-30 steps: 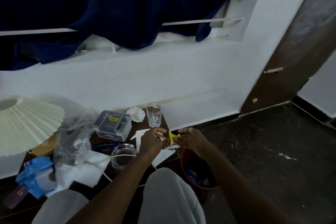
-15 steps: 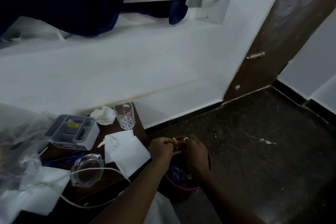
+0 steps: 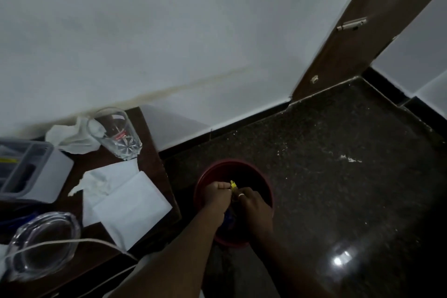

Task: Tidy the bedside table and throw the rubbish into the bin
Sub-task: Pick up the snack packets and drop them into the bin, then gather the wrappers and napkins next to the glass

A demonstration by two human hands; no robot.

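Left hand [image 3: 216, 195] and right hand [image 3: 254, 204], fingers curled, pinch a small yellow scrap [image 3: 233, 185] between them right over the red bin [image 3: 242, 163], likely to drop it inside. Tissue [image 3: 70, 139] and glass [image 3: 118, 133] sit on bedside table [image 3: 149, 145].

left hand [image 3: 216, 194] + right hand [image 3: 254, 203]: pinching yellow scrap [image 3: 233, 185] | over red bin [image 3: 262, 178] | bedside table [image 3: 152, 147]: beside

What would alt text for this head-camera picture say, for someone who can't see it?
A person's left hand and right hand together pinch a small yellow scrap above a red bin on the dark floor. To the left, a bedside table holds a drinking glass, white papers, a crumpled tissue and a grey box.
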